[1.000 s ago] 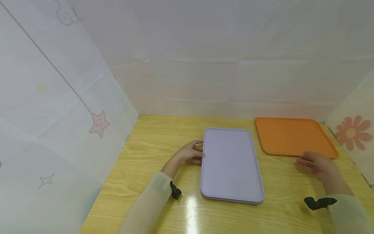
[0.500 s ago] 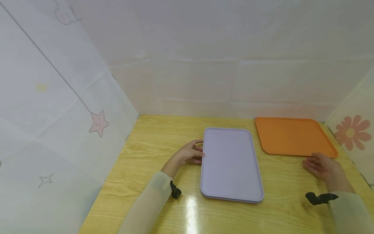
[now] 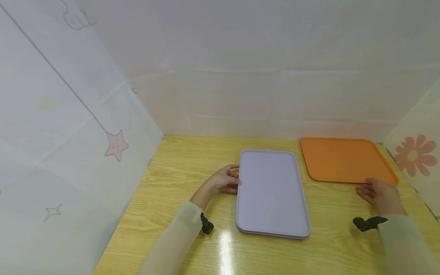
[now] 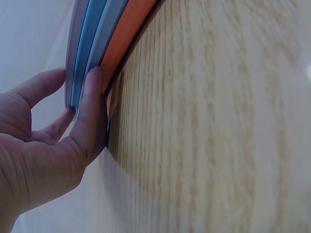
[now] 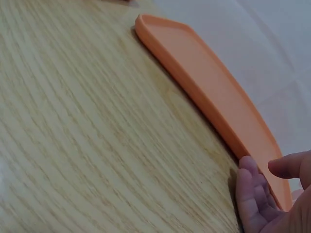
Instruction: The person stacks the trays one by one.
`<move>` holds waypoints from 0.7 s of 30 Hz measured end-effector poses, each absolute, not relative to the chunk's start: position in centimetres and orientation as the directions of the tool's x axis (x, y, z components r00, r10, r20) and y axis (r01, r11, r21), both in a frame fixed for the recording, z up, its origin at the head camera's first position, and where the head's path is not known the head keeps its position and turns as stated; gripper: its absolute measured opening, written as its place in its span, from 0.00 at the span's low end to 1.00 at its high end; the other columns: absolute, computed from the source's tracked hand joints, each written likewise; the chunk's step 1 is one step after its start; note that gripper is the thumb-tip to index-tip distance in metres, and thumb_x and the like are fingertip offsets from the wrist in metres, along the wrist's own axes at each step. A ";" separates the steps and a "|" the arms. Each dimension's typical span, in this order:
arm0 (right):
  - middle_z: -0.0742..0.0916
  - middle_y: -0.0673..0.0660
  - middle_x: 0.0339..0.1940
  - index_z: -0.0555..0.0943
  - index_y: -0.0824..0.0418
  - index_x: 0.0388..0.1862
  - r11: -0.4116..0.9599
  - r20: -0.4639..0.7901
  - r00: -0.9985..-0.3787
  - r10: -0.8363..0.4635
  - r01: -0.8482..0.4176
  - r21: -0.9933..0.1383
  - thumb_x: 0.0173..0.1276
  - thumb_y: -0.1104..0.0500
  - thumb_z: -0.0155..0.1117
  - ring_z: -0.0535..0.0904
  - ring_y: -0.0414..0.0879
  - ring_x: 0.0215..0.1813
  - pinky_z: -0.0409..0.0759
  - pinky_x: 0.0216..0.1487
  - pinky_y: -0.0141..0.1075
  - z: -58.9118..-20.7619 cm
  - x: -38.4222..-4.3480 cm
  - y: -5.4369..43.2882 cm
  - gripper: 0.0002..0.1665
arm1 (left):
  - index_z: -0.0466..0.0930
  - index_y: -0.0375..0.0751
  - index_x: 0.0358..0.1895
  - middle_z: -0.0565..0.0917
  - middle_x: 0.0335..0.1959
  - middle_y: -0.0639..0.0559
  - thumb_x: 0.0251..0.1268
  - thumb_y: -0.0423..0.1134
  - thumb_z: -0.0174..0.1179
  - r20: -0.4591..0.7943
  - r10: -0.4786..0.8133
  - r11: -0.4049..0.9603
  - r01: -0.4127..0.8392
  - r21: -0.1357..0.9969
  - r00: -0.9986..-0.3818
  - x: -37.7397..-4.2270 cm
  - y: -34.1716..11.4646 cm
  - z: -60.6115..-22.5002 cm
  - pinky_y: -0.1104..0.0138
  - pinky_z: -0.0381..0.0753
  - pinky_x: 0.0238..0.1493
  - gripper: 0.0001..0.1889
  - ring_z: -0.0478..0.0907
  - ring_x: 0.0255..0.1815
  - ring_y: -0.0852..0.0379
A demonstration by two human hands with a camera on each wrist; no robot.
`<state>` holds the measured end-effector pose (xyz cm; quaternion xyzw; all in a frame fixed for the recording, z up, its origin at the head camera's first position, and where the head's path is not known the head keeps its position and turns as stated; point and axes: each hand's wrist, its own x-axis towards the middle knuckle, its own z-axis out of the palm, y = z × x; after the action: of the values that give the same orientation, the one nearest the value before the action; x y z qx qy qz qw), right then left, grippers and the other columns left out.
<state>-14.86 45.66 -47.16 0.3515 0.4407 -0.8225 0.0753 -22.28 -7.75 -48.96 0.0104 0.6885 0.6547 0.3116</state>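
A stack of rectangular trays stands in the middle of the table, its top a lavender tray [image 3: 269, 191]. In the left wrist view the stack's edges show in layers: a pale one, a blue tray [image 4: 90, 36], a greyish one and an orange tray [image 4: 126, 34] lowest. My left hand [image 3: 223, 180] rests its spread fingers against the stack's left side. A separate orange tray [image 3: 343, 160] lies at the back right. At its near edge is my right hand [image 3: 381, 194], fingers beside the rim and thumb [image 5: 289, 166] over it, with a gap between them.
Beneath everything is a wood-grain table [image 3: 165, 183]. Pale hangings enclose it at the back and sides, the left one with a pink star [image 3: 117, 146], the right one with a pink flower [image 3: 414, 156]. The trays lie a short gap apart.
My right hand has shifted right along the orange tray's near edge, then slightly closer to the rim. The left hand and the trays look the same.
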 end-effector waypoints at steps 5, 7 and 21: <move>0.86 0.60 0.16 0.80 0.61 0.17 -0.621 -0.688 -0.652 0.319 0.405 -0.671 0.75 0.67 0.58 0.86 0.51 0.21 0.89 0.28 0.45 -47.2 -15.7 45.1 0.22 | 0.60 0.50 0.78 0.73 0.51 0.44 0.64 0.28 0.67 -0.409 0.423 0.153 -0.381 0.912 -0.809 -22.3 -7.8 -49.0 0.49 0.87 0.50 0.41 0.82 0.42 0.49; 0.85 0.59 0.15 0.80 0.61 0.24 -0.634 -0.703 -0.593 0.394 0.379 -0.675 0.72 0.70 0.60 0.86 0.51 0.19 0.89 0.26 0.44 -47.1 -16.0 44.8 0.14 | 0.60 0.50 0.78 0.73 0.51 0.44 0.64 0.28 0.67 -0.408 0.422 0.152 -0.381 0.912 -0.810 -22.3 -7.8 -49.1 0.48 0.87 0.51 0.41 0.82 0.43 0.48; 0.81 0.50 0.21 0.60 0.40 0.69 -0.645 -0.666 -0.537 0.518 0.267 -0.716 0.72 0.68 0.53 0.83 0.47 0.19 0.87 0.23 0.40 -46.3 -15.4 44.9 0.34 | 0.60 0.51 0.78 0.74 0.51 0.44 0.64 0.28 0.68 -0.407 0.424 0.153 -0.379 0.913 -0.809 -22.2 -7.6 -48.9 0.47 0.86 0.52 0.41 0.81 0.44 0.48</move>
<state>-15.41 44.90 -46.27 0.4744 0.4134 -0.7729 -0.0810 -22.19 -7.62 -48.85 0.0162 0.6939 0.6505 0.3083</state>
